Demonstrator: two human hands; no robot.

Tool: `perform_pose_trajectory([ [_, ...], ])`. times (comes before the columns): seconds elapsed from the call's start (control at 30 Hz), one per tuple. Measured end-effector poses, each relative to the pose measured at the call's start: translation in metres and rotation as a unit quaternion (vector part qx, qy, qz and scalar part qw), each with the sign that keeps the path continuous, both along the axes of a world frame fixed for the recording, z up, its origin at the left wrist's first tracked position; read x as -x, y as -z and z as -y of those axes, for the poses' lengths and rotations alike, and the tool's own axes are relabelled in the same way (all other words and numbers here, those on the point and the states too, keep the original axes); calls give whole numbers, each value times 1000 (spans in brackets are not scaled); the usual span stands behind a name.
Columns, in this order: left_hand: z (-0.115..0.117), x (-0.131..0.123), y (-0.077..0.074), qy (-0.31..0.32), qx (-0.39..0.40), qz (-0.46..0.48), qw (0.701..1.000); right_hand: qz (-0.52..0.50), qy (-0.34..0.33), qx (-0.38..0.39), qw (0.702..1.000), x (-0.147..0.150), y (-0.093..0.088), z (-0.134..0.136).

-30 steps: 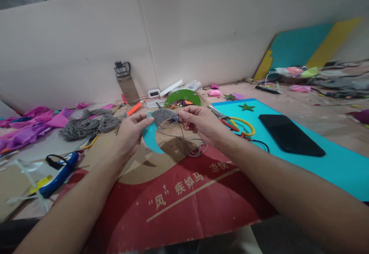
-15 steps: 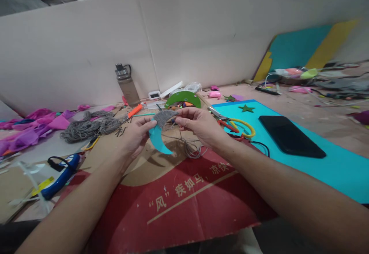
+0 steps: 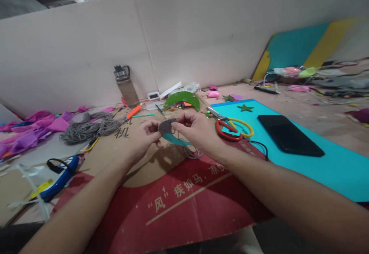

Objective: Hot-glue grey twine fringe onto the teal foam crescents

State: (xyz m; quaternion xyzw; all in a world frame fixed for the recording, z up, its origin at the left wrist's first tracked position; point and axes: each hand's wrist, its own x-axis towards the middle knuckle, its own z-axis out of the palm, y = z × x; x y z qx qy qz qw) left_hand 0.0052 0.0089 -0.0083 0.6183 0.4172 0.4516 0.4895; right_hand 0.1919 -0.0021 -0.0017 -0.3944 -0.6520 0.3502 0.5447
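Observation:
Between my hands, above the cardboard, is a blue crescent cutout [image 3: 175, 139] whose upper part is covered with grey cord [image 3: 165, 126]. My left hand [image 3: 150, 135] pinches its left edge, thumb on top. At its upper right end my right hand [image 3: 193, 127] has thumb and fingers closed on the cord-covered part. Loose cord [image 3: 193, 153] lies in loops on the cardboard just below my right hand. Scissors [image 3: 230, 126] with red and yellow handles lie right of that hand. A green crescent [image 3: 183, 99] stands behind the hands.
Red and brown cardboard [image 3: 184, 211] lies under my arms. To the left are a grey cord bundle [image 3: 89, 127], an orange-handled cutter [image 3: 133, 112] and a blue device [image 3: 62, 179]. A phone [image 3: 290, 135] and green star [image 3: 245, 108] rest on blue sheet [image 3: 331, 177]. A bottle [image 3: 127, 88] stands behind.
The crescent has tipped from facing me to a flatter, foreshortened angle. My right hand has shifted slightly down and stays on its upper end; the left still holds the left edge.

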Motion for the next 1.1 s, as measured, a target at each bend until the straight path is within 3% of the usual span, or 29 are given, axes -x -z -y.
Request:
perform_pose_trajectory([
  [0.3,10,4,-13,92,-3,9,996,7,-9,55,998,4,0,4],
  [0.43,17,-2,-22,19,30,-62,997,9,-45,77,996,8,5,1],
  [0.53,19,-5,-27,-32,9,-69,997,5,-76,77,994,10,8,-1],
  [0.7,18,-5,-25,-83,-8,-52,995,2,-1,-13,1000,7,8,0],
  [0.9,17,-8,-18,-85,-10,-34,996,50,18,-60,997,5,4,5],
  [1.1,19,-10,-18,-75,-16,-46,996,55,7,-48,997,6,5,4],
])
